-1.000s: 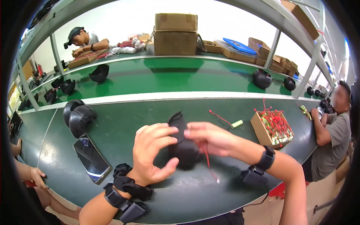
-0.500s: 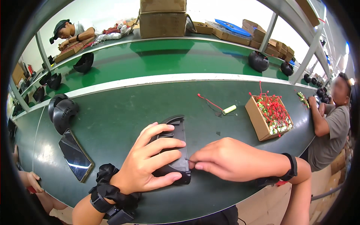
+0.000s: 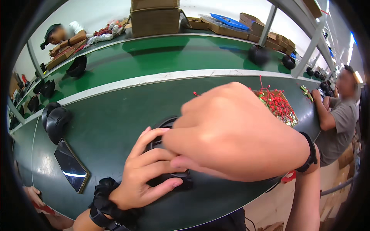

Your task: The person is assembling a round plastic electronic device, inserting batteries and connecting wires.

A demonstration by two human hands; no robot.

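Observation:
A black plastic shell [image 3: 186, 182], rounded along one side, lies on the dark green table in front of me. My left hand [image 3: 148, 173] grips it from the left, fingers laid across its top and thumb near its close end. Over the shell's right part hangs my right hand [image 3: 235, 138], bent at the wrist with its fingers curled downward. Its fingertips are mostly hidden, and whatever they pinch does not show. My right hand also covers most of the shell and the table behind it.
Red-wired green battery cells [image 3: 275, 104] fill a carton at right. A phone [image 3: 72, 165] and black curved shells [image 3: 58, 119] lie at left. Beyond runs a green conveyor [image 3: 165, 57] carrying black shells. Co-workers sit at right [image 3: 339, 115] and far left [image 3: 61, 36]; another person's hand [image 3: 34, 194] shows near left.
My right hand has risen from the shell's right edge and swung left over it, now blocking the loose battery cell. My left hand stays on the shell. The view has shifted slightly.

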